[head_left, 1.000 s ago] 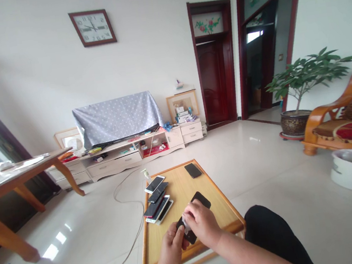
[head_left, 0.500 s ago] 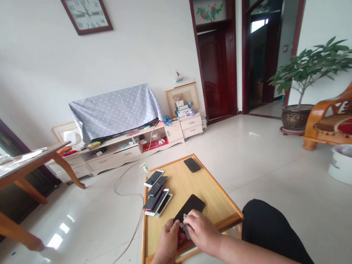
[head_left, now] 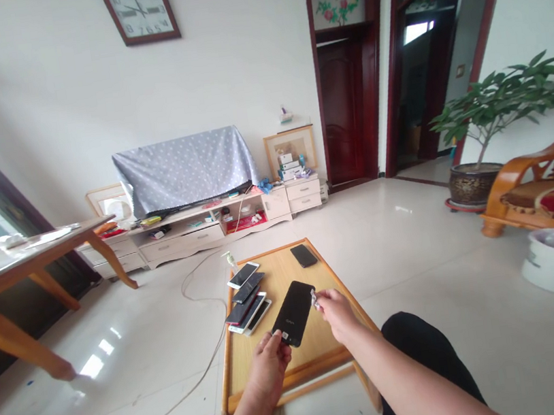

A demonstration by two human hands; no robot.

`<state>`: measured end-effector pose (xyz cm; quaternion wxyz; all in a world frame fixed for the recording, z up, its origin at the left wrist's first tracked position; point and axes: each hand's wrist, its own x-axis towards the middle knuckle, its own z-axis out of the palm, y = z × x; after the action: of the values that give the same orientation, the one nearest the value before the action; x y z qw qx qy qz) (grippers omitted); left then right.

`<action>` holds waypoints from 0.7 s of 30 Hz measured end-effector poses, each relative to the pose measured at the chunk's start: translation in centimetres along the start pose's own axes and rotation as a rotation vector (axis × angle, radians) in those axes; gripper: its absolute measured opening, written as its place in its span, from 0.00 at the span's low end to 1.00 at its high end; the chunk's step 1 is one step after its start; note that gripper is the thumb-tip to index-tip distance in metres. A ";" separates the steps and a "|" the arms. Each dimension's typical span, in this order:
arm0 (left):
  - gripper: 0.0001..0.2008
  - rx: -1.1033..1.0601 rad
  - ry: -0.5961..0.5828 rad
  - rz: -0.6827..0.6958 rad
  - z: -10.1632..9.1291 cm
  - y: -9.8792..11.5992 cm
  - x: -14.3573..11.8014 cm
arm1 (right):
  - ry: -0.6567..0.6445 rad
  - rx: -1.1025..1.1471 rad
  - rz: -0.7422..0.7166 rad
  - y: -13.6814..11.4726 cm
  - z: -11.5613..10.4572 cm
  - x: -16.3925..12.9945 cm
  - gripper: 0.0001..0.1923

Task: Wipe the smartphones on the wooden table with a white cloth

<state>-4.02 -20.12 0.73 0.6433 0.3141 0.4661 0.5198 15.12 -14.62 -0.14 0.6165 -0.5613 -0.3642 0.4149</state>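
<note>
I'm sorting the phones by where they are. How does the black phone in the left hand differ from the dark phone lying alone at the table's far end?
The black phone is lifted off the low wooden table, gripped at its near end by the left hand; the lone dark phone lies flat, untouched. The held phone looks larger, being nearer. The right hand pinches a small pale piece beside the held phone. Both are dark slabs.

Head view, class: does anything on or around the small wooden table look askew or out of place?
Yes. The phones at the small wooden table's left edge lie in a loose, overlapping fan, not squared up, and a cable trails across the floor beside it.
</note>
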 end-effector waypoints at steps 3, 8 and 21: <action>0.17 -0.022 0.004 0.021 0.9 0.4 0.0 | -0.089 0.118 0.079 -0.8 1.6 -2.2 0.19; 0.17 -0.020 0.051 0.122 1.4 1.6 -0.4 | -0.248 0.225 0.176 -1.1 3.5 -7.9 0.18; 0.18 0.096 0.005 0.194 1.9 2.7 -2.0 | -0.200 0.355 0.195 -3.3 3.1 -5.6 0.23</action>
<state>-3.35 -21.15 4.33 0.5730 0.3870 0.4596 0.5574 10.46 -18.61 3.52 0.6233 -0.4326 -0.2891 0.5837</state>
